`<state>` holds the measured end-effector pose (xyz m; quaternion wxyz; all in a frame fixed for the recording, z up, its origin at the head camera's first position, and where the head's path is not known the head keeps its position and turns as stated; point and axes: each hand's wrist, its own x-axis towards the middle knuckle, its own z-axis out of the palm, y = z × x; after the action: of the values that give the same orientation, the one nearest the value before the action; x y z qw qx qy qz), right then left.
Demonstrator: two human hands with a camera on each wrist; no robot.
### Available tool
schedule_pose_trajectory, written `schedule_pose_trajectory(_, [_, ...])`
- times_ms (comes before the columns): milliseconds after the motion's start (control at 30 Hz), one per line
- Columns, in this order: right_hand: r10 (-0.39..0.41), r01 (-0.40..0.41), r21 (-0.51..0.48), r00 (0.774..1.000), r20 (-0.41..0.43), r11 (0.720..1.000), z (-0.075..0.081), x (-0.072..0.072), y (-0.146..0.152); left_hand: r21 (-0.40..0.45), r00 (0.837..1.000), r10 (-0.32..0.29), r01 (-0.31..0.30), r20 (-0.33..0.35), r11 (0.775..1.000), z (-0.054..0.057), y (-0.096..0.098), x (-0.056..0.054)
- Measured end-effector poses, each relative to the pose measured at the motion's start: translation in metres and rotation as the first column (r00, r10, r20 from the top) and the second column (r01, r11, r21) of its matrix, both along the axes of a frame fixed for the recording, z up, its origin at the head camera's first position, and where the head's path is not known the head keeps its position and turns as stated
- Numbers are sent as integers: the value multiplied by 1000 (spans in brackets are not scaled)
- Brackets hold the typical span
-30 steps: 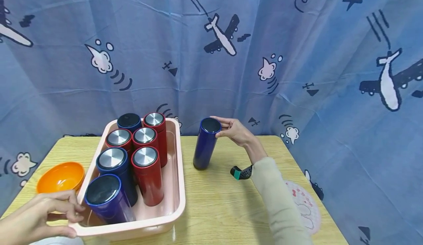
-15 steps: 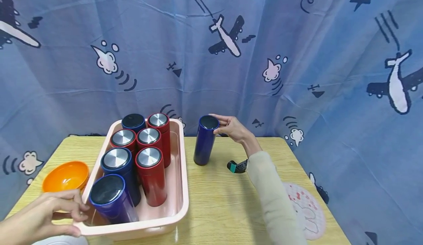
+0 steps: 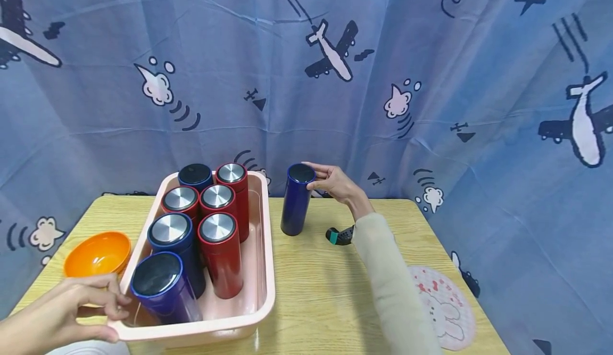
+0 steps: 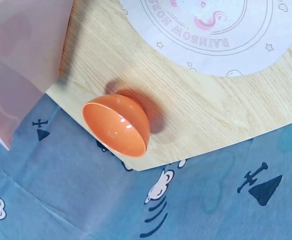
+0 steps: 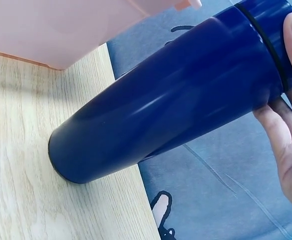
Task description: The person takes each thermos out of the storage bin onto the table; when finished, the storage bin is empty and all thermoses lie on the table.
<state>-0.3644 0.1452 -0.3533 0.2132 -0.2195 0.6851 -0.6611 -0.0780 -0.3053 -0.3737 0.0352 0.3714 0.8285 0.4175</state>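
Observation:
My right hand (image 3: 337, 184) holds a blue thermos flask (image 3: 295, 208) by its dark-topped lid, thumb on the near side and fingers behind. The flask stands about upright at the back of the table, right of a pink plastic bin (image 3: 269, 248). In the right wrist view, the flask's base (image 5: 68, 160) is at the wood surface. My left hand (image 3: 72, 304) grips the bin's rim at its near left corner. Inside the bin stand several red flasks (image 3: 222, 264) with silver lids and blue flasks (image 3: 165, 294), packed toward the left side.
An orange bowl (image 3: 98, 254) sits left of the bin. A black band with a green piece (image 3: 339, 236) lies beside the right sleeve (image 3: 388, 280). A round rabbit mat (image 3: 445, 307) is at the table's right; another round mat (image 4: 210, 55) lies near the left hand. A blue curtain (image 3: 306, 78) hangs behind.
The flask in my right hand has shifted slightly back and stands a bit straighter. The head view has turned a little left. My left hand keeps its grip on the bin.

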Motion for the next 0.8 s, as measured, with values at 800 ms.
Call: schedule_pose_trajectory(800, [-17,16,89,1000,11,996,2,-16,1,-71,981,61,-75,-182,995,3,2,1])
